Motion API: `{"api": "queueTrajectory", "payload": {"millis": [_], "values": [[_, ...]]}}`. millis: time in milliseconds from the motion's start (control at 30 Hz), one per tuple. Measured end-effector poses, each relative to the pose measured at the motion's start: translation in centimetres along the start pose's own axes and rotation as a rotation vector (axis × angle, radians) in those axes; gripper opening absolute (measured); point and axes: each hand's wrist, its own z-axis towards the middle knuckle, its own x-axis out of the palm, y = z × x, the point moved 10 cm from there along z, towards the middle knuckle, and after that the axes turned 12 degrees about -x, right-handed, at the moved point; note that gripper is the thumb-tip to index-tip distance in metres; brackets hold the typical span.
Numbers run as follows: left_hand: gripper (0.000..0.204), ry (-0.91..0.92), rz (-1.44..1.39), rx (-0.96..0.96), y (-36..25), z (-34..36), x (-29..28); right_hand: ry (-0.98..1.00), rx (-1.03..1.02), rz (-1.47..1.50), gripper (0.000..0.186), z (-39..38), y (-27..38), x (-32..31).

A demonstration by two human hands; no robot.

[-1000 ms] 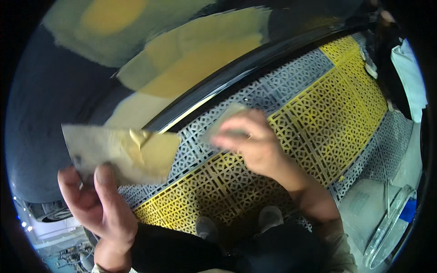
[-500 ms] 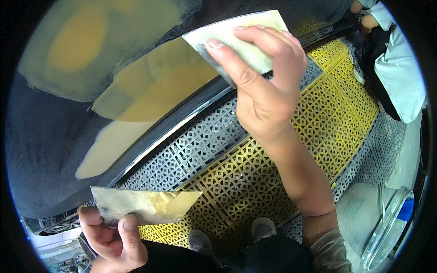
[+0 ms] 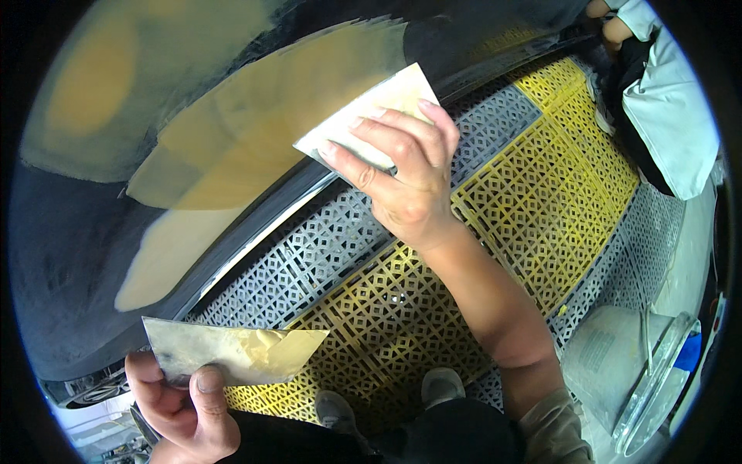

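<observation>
A flat metal putty spreader (image 3: 379, 116) is gripped in my right hand (image 3: 406, 170), my fingers spread across its pale, smeared face and its outer edge over the lower border of the car panel (image 3: 69, 232). On that dark panel lies a broad tan patch of filler (image 3: 255, 131), with a smaller beige patch (image 3: 166, 251) below it. My left hand (image 3: 189, 406) pinches a second putty spreader (image 3: 232, 352) at lower left, its thumb on the face. A dab of yellowish putty (image 3: 278, 344) sits near that spreader's right end.
Yellow (image 3: 541, 193) and grey (image 3: 325, 232) perforated floor tiles run below the panel. A clear bucket (image 3: 610, 363) with a wire handle stands at lower right. Another person in a light garment (image 3: 676, 116) is at upper right. My shoes (image 3: 442, 385) show at the bottom.
My right hand and its spreader have moved down and to the left, exposing more of the tan patch's upper right part. My left hand still holds its spreader, nearly unmoved.
</observation>
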Motion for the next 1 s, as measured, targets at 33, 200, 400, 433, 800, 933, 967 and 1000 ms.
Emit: {"api": "queueTrajectory", "payload": {"millis": [33,200,400,433,800,933,967,1000], "values": [[0.031,-0.002,0.005,0.004,0.0,0.0,0.0,0.01,-0.001,0.0,0.025,-0.4,-0.1,0.1],[0.032,0.007,0.044,-0.01,-0.4,-0.4,-0.3,0.068,0.003,0.012,0.025,-1.9,-0.4,0.8],[0.033,-0.007,0.071,-0.041,-0.9,-0.5,-0.3,-0.128,-0.027,-0.046,0.025,-0.1,-1.5,-4.4],[0.034,0.004,0.067,-0.044,-0.5,-0.5,-0.2,-0.163,-0.035,-0.044,0.026,0.9,-1.8,-5.4],[0.033,0.011,0.08,-0.006,-0.7,-0.2,0.0,-0.196,-0.087,-0.061,0.04,5.4,-3.5,-4.7],[0.033,0.028,0.069,-0.034,-0.6,0.0,0.6,-0.184,-0.087,-0.062,0.029,4.0,-3.1,-3.4],[0.033,0.018,0.083,-0.032,-0.5,0.1,0.7,-0.172,-0.078,-0.06,0.027,3.5,-2.8,-2.9],[0.033,0.008,0.097,-0.03,-0.4,0.1,0.8,-0.134,-0.062,-0.039,0.026,2.8,-2.5,-2.3]]}}
